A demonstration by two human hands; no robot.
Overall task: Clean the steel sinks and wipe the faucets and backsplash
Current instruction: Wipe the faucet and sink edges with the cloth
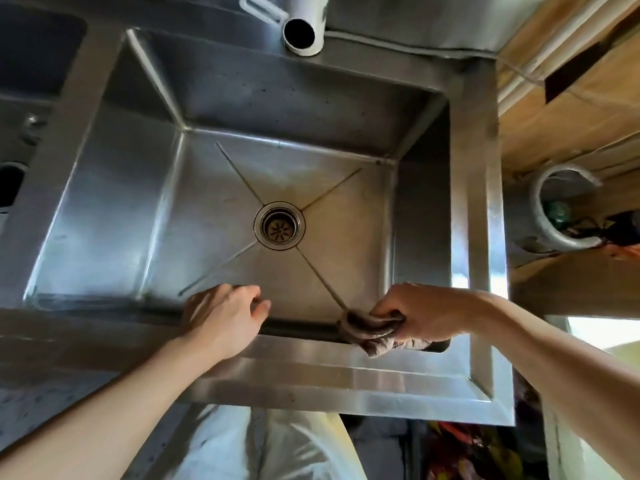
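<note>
A deep steel sink (104,220) fills the view, with a round drain (280,226) in the middle of its floor. My right hand (426,313) grips a crumpled grey-brown cloth (374,332) against the near inner wall at the sink's front right. My left hand (225,317) rests on the sink's front rim with relaxed fingers reaching over the edge. A white faucet spout (302,32) points down over the back rim. The steel backsplash (415,19) runs along the top.
A second basin (31,46) lies at the far left. Wooden boards (571,98) and a metal pot (554,209) with odds and ends stand right of the sink. A pale plastic bag (270,445) hangs below the front rim.
</note>
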